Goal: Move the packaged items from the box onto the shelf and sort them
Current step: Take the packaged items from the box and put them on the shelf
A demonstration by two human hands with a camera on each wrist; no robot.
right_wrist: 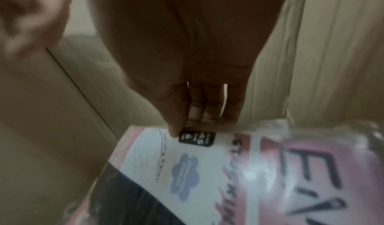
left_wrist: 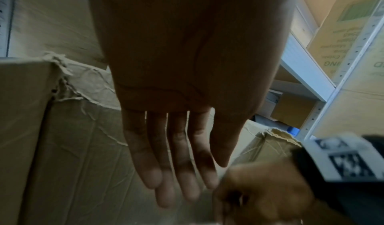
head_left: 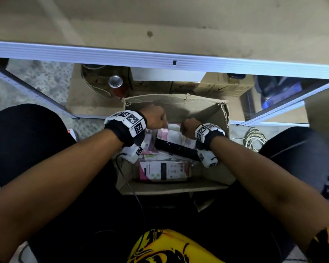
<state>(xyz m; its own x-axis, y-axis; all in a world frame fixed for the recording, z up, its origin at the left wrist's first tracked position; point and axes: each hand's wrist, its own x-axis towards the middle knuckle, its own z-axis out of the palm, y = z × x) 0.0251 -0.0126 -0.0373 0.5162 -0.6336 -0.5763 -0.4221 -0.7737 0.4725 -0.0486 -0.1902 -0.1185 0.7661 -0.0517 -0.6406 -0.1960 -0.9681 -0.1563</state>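
Nearest the person, at the near wall of the cardboard box [head_left: 171, 186], a pink-and-white packet [head_left: 161, 170] lay flat on the heap of packaged items inside. Just beyond it a long black packet [head_left: 176, 149] lay slantwise across the pile, one end running toward the right wall of the box.

Farther in, toward the far wall, both hands were down inside the box. The right hand [right_wrist: 187, 74] pinched the top edge of a plastic-wrapped pink-and-white package [right_wrist: 239, 176], thumb on its printed face and the fingers behind it; the package still sat among the others, close to the box's right wall. The left hand [left_wrist: 182, 107] was just beside it, fingers straight and held together, gripping nothing, its tips pointing down in front of the far wall.

Beyond the far wall stood other cartons and a metal can [head_left: 115, 81] on the floor, and above the box ran the pale front edge of the shelf [head_left: 160, 57], its board bare in the part that showed.

The step in hand seemed to be picking a package out; many remained, so the job looked far from finished. The next move would call for lifting the pinched package clear of its neighbours, probably with the left hand steadying it, then raising it past the shelf edge.
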